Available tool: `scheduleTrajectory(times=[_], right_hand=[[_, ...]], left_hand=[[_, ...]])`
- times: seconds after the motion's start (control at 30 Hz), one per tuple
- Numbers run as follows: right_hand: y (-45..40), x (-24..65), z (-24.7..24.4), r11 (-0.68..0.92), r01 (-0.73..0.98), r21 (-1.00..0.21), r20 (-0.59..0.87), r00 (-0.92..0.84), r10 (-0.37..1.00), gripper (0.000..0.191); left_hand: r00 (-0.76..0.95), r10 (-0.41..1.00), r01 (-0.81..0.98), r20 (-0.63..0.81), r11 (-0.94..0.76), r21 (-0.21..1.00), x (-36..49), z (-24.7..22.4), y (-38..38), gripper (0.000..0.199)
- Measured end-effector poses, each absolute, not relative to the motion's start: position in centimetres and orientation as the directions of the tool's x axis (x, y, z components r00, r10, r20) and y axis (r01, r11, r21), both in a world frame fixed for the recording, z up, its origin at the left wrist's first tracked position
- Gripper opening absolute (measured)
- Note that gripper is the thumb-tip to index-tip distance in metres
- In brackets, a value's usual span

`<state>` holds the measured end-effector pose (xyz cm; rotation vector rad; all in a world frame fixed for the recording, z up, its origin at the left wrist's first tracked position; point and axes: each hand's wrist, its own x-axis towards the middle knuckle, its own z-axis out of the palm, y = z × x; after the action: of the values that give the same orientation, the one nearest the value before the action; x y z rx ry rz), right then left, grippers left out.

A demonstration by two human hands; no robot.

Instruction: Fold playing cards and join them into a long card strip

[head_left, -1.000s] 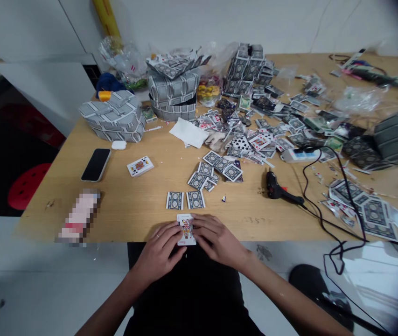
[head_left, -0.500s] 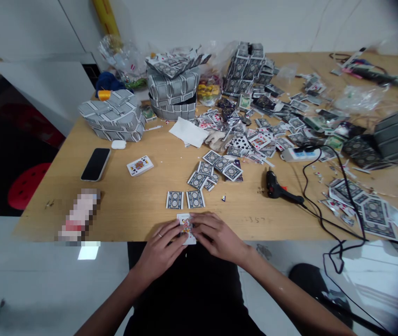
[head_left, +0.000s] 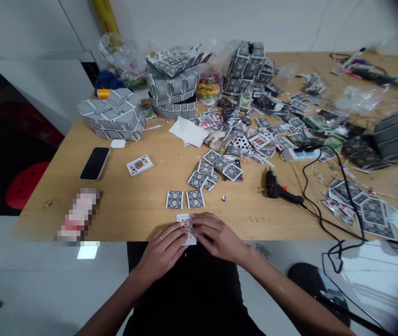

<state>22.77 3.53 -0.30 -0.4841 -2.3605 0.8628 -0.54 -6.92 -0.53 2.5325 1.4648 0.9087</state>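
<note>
Left hand [head_left: 164, 249] and right hand [head_left: 218, 237] touched a face card [head_left: 185, 224] at the surface [head_left: 122, 219]'s near edge; grip closure couldn't be told.

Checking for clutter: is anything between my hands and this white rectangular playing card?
Nothing visible: the left hand and right hand touch the white rectangular playing card at the near edge of the tan wooden table.

One head-worn camera faces forward, down over the table [head_left: 132, 205].
</note>
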Motion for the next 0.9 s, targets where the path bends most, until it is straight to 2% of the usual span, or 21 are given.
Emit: scheduleTrajectory(times=[0.3,0.7,0.9], right_hand=[[3.51,22.83,0.01,0.731,0.144,-0.667,0.379,-0.78,0.499,0.023],[3.49,22.6,0.45,0.738,0.159,-0.655,0.384,-0.771,0.508,0.018],[3.41,22.63,0.27,0.744,0.154,-0.65,0.385,-0.777,0.498,0.017]], left_hand=[[0.386,0.813,0.768,0.436,-0.545,0.336,-0.6,-0.45,-6.77,0.025],[0.417,0.765,0.722,0.49,-0.607,0.333,-0.8,-0.38,-6.56,0.029],[0.41,0.761,0.694,0.502,-0.618,0.369,-0.94,-0.6,-6.59,0.03]])
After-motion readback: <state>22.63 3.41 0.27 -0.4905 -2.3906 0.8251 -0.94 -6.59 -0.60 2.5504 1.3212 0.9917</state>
